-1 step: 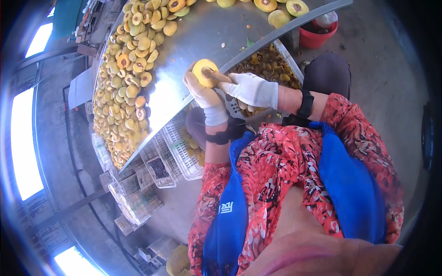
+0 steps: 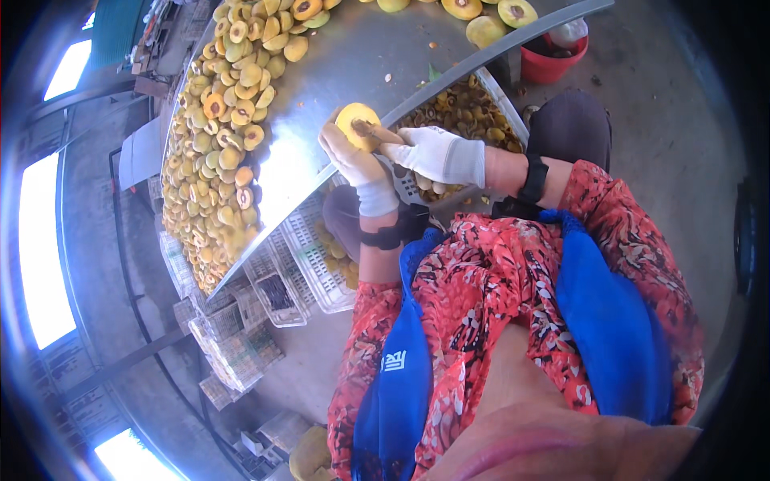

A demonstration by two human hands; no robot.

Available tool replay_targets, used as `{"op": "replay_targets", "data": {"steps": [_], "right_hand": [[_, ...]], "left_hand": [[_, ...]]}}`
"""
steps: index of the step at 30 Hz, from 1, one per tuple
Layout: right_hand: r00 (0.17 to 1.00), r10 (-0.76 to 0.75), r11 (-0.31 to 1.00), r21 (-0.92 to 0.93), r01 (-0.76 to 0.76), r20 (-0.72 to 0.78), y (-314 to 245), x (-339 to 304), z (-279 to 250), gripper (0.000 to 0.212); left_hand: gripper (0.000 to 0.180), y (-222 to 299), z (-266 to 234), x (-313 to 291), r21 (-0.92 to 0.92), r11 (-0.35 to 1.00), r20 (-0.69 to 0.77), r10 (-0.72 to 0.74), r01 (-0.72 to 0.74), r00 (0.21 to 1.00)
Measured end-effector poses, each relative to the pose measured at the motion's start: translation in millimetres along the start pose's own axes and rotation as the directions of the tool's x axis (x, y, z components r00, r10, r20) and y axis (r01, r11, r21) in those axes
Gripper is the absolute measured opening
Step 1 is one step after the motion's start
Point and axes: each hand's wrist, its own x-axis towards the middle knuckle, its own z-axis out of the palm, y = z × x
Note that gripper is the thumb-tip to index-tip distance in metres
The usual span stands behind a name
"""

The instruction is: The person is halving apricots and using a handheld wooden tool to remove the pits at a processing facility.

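My left hand (image 2: 353,160), in a pale glove stained at the fingers, is closed around a yellow peach half (image 2: 351,118) just over the near edge of the metal table (image 2: 353,64). The cut face is turned up, with a brown hollow in its middle. My right hand (image 2: 433,152), in a white glove, is closed with its fingertips at that hollow. A slim brownish thing shows there, too small to name. Many more peach halves (image 2: 216,152) lie heaped along the table's left side, several with pits in them. A few larger halves (image 2: 461,8) sit at the far edge.
Below the table edge, a white crate (image 2: 505,96) holds brown and yellowish pits or scraps. A red bucket (image 2: 547,67) stands at the upper right. White plastic crates (image 2: 321,272) are under the table at left, beside my knee. Stacked crates (image 2: 228,341) stand farther left.
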Motion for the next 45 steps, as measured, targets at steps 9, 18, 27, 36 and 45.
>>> {"op": "replay_targets", "data": {"steps": [9,18,27,36,45], "right_hand": [[0.95,0.034,0.979,0.18,-0.094,0.312,23.1,23.9,-16.2,0.035],[0.917,0.152,0.987,-0.105,-0.122,0.37,30.3,29.7,-34.4,0.052],[0.812,0.078,0.935,0.241,-0.262,0.579,35.8,23.6,-23.9,0.057],[0.785,0.124,0.917,0.232,-0.325,0.607,49.2,38.0,-15.0,0.051],[0.939,-0.314,0.894,-0.29,0.343,0.144,59.5,32.4,1.5,0.045]], "left_hand": [[0.031,-14.9,-31.0,17.3,0.426,0.903,0.047,0.049,-0.064,0.998],[0.04,-23.7,-38.0,14.5,0.222,0.975,0.35,-0.057,-0.023,0.935],[0.052,-19.4,-16.4,5.1,0.003,0.985,0.209,0.168,-0.172,0.963],[0.031,-4.4,-37.3,6.7,0.016,0.987,0.351,0.146,-0.162,0.925],[0.061,-5.1,-8.6,-4.9,-0.573,0.732,0.209,-0.303,0.367,0.93]]}}
